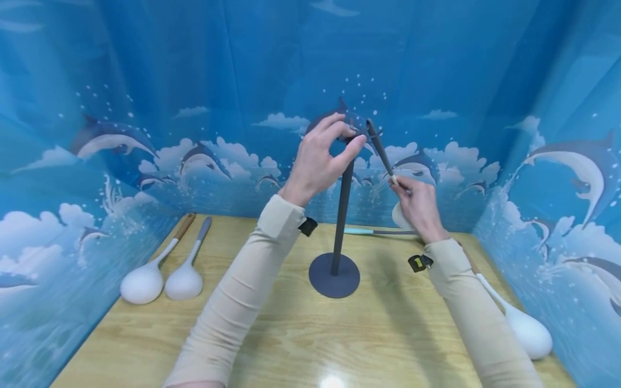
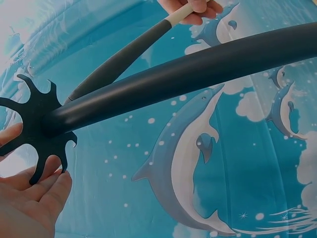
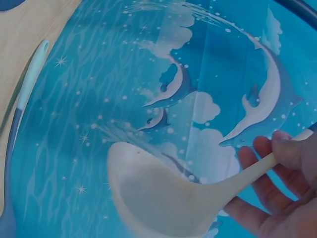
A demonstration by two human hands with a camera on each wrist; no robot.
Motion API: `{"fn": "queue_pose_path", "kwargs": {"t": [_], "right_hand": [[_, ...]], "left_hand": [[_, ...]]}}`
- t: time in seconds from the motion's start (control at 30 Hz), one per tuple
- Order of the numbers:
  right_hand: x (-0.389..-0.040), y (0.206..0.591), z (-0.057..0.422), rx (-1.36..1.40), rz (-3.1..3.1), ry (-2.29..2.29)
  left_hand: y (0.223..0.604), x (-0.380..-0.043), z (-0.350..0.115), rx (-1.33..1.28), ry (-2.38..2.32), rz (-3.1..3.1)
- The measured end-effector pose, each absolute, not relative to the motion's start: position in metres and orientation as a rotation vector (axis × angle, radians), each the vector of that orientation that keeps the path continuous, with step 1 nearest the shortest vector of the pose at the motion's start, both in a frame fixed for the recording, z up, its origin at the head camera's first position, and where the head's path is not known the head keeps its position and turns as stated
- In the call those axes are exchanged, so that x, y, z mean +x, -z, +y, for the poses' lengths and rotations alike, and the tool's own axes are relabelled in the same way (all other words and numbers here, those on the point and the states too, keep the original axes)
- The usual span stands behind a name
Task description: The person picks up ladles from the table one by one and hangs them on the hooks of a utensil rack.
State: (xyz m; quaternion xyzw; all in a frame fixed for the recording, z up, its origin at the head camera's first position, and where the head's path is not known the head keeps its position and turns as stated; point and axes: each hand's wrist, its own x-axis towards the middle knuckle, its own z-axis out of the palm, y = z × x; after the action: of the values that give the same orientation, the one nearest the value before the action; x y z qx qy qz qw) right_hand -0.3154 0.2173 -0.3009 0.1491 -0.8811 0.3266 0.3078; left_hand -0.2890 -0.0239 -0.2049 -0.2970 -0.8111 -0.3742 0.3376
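there are four ladles, one mint-handled utensil, one stand and two hands.

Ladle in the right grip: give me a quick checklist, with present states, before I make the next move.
1. Right grip secure on the ladle: ok, fingers pinch its pale neck just below the dark handle.
2. Left grip steadying the hook rack: ok, fingers are at the hooks.
3. Round base flat on the table: ok.
4. Hooks free: ok for those visible in the left wrist view; nothing hangs there.
5. Handle caught on a hook: cannot tell; the pole hides its end.
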Motion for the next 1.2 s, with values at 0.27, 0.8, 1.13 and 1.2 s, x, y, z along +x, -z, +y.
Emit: {"fn": "queue_pose_path", "kwargs": {"t": [0.27, 0.8, 1.13, 1.2], "right_hand": [[-0.33, 0.302, 0.222, 0.452, -2.243, -0.842], [-0.346, 0.309, 0.226, 0.462, -2.152, -0.753], [-0.348, 0.311, 0.226, 0.492, -2.137, -0.729], [-0.347, 0.312, 0.225, 0.491, -2.139, -0.73]], "left_hand": [[0.204, -0.289, -0.023, -0.768, 0.966, -2.13], [0.205, -0.29, -0.022, -0.783, 0.958, -2.116], [0.206, -0.289, -0.023, -0.785, 0.961, -2.113], [0.207, -0.289, -0.023, -0.785, 0.961, -2.115]]}}
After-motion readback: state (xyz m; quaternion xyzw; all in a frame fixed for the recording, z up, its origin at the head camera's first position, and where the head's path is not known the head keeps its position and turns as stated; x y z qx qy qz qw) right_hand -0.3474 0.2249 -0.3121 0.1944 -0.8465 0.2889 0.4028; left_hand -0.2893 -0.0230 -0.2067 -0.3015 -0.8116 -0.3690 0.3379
